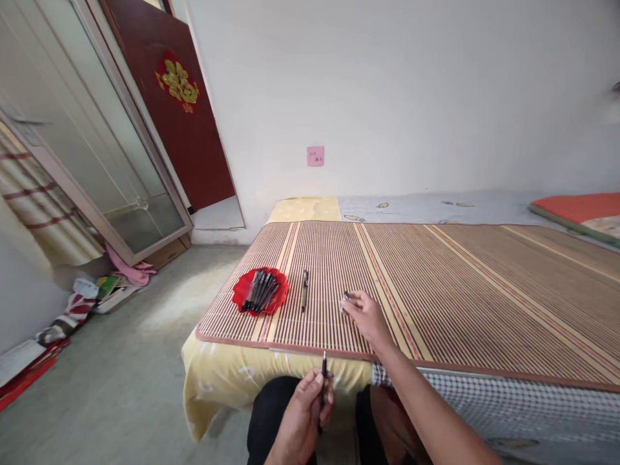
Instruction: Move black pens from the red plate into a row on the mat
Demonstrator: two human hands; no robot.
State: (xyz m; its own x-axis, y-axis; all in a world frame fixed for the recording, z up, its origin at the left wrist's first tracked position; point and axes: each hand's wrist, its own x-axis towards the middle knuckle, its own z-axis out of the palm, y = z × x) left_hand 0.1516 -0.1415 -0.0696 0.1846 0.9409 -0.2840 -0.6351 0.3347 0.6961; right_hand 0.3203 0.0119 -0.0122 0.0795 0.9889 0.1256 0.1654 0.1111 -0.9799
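Observation:
My left hand point(310, 400), low in front of the bed's edge, is closed around a black pen point(324, 365) whose bare tip points up. Over the mat, the fingers of my right hand point(365, 313) pinch a small dark and shiny piece that looks like a pen cap point(345, 297). To the left of that hand a pen point(305, 294) with a dark end lies lengthwise on the striped mat point(320, 245). Further left, a red scalloped plate point(236, 294) carries several black pens point(261, 290) in a heap.
The mat covers a bed with a yellow sheet point(217, 365) hanging over its front. An orange cushion point(586, 210) lies at the far right. A pink note point(315, 156) is stuck on the wall. Clothes and papers point(104, 287) lie on the floor by the glass door point(111, 161).

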